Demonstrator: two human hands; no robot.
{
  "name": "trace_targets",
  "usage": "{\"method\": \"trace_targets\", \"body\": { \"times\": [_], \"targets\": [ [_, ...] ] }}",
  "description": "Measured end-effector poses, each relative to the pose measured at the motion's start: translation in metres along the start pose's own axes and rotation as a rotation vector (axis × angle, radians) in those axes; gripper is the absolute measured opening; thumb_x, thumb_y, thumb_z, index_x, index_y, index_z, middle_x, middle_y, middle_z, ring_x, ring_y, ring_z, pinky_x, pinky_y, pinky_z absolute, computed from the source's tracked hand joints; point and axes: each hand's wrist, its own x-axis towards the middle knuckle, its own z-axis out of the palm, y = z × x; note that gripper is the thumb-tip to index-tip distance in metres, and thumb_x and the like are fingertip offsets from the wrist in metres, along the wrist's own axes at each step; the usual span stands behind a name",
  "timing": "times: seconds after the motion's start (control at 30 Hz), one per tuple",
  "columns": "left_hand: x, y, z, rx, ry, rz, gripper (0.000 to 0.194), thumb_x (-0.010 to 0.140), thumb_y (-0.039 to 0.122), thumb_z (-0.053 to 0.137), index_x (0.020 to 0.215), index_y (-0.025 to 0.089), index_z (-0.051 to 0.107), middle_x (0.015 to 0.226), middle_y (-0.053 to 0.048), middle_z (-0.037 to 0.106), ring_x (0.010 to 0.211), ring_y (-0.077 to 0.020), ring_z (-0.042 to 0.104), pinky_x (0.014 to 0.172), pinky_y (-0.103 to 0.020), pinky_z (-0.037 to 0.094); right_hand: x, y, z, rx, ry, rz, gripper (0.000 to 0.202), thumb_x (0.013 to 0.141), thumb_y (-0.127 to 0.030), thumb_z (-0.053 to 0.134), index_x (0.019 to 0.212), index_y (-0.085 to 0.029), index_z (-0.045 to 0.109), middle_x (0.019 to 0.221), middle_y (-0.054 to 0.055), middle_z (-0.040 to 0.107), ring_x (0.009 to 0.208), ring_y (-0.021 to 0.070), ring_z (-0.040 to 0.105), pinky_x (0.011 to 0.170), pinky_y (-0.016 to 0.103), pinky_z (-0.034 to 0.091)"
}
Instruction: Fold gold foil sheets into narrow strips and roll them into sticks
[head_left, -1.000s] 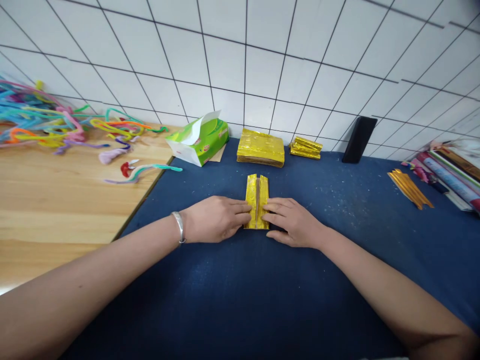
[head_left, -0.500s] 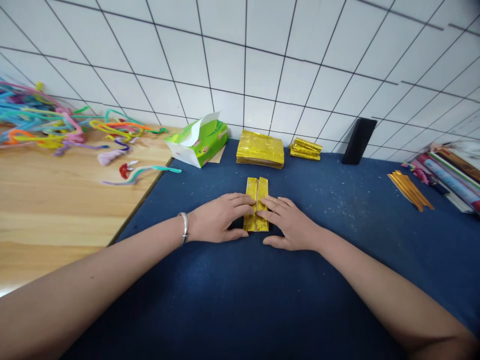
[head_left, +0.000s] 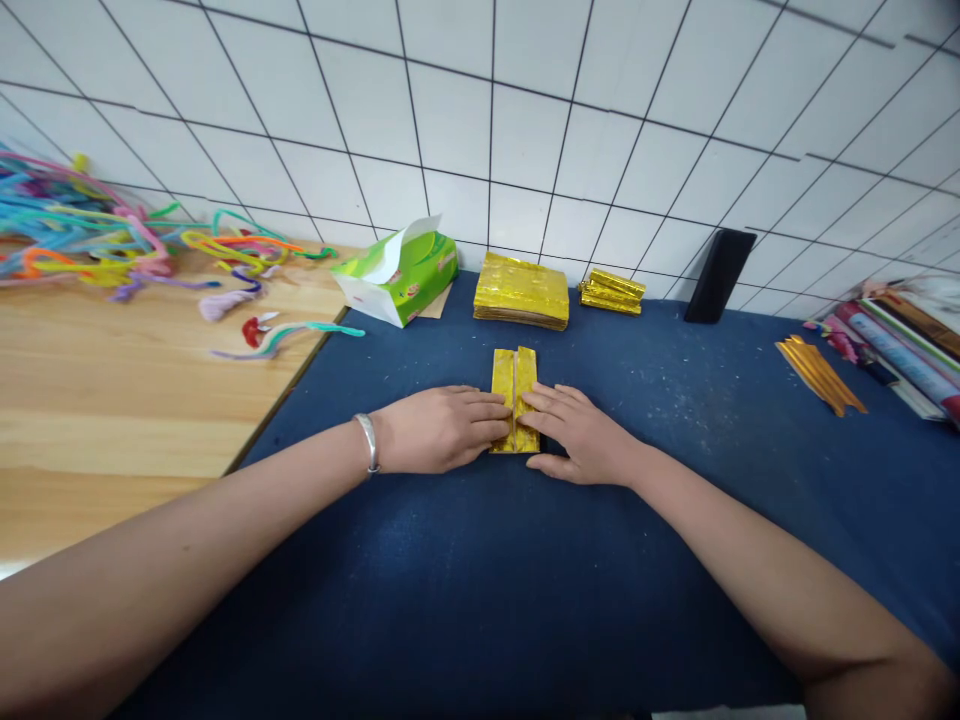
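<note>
A gold foil sheet (head_left: pixel 504 372) lies flat on the dark blue table, its two sides folded inward so that they meet at a narrow middle seam. My left hand (head_left: pixel 442 430), with a silver bracelet at the wrist, rests its outstretched fingers on the left flap. On the right flap lie the spread fingers of my right hand (head_left: pixel 585 436), its thumb apart on the table near the lower right corner. Behind the sheet is a thick stack of gold sheets (head_left: pixel 521 288), with a smaller bundle of folded gold pieces (head_left: pixel 612 291) to its right.
A green tissue pack (head_left: pixel 401 272) and a black phone (head_left: pixel 718 276) leaning on the tiled wall stand at the back. Orange-gold strips (head_left: pixel 819 372) and books (head_left: pixel 896 355) lie right. Colourful fuzzy stems (head_left: pixel 97 240) cover part of the wooden surface (head_left: pixel 112 400) at left.
My left thumb has moved in toward the other fingers. My right hand has shifted slightly over the right flap. The view has tilted a little, and a pale edge shows at the bottom.
</note>
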Motion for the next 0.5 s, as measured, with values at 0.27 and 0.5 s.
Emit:
{"method": "trace_targets", "body": {
  "times": [0.27, 0.5],
  "targets": [
    [-0.003, -0.002, -0.007, -0.091, -0.056, 0.051, 0.039, 0.084, 0.012, 0.043, 0.121, 0.02, 0.052, 0.129, -0.006, 0.053, 0.122, -0.0186, 0.045, 0.104, -0.032, 0.035, -0.004, 0.004, -0.008, 0.065, -0.044, -0.024, 0.049, 0.079, -0.031, 0.055, 0.126, -0.02, 0.047, 0.14, 0.01, 0.039, 0.133, 0.0244, 0.028, 0.108, 0.048, 0.021],
    [-0.001, 0.003, -0.012, -0.193, -0.015, -0.027, 0.033, 0.079, 0.019, 0.052, 0.111, 0.02, 0.057, 0.121, -0.005, 0.057, 0.113, -0.0182, 0.052, 0.098, -0.029, 0.04, -0.001, 0.004, 0.0, 0.013, 0.014, -0.014, 0.039, 0.085, -0.02, 0.044, 0.124, -0.02, 0.048, 0.136, 0.009, 0.045, 0.131, 0.0215, 0.033, 0.106, 0.047, 0.025]
  ]
}}
